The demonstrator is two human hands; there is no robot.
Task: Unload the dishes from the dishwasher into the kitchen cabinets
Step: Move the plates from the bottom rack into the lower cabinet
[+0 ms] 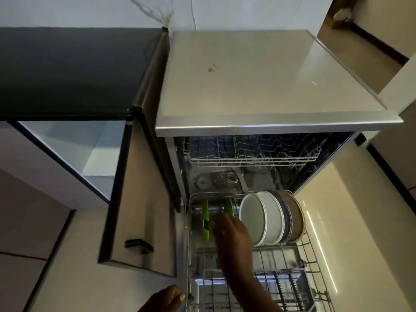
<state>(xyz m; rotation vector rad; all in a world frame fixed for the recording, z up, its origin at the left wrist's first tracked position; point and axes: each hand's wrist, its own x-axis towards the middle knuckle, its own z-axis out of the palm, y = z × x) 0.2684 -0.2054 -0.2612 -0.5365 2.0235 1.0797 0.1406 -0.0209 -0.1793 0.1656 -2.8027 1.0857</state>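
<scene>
The dishwasher stands open with its lower rack pulled out toward me. Two green plates stand on edge at the rack's back left. To their right, several white and beige bowls and plates lean in a row. My right hand reaches in between the green plates and the white bowls, its blurred fingers spread just by the green plates and holding nothing I can see. My left hand is at the bottom edge beside the rack's left rim, fingers curled. The upper rack looks empty.
Left of the dishwasher a lower cabinet stands open, its door swung out toward me with a black handle. The pale cabinet interior is visible. A dark countertop runs above it. Pale floor lies to the right.
</scene>
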